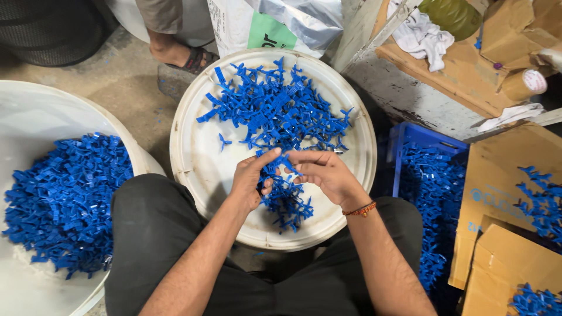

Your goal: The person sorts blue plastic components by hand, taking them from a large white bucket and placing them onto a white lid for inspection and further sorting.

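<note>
While both hands meet over the round white lid (193,146), the left hand (250,178) and the right hand (325,172) pinch a cluster of blue plastic pieces (282,164) between fingertips, just above the big heap of blue parts (275,108) spread across that lid. Left of the knees, a white tub (35,111) holds more blue parts; cardboard boxes (497,193) sit right.
</note>
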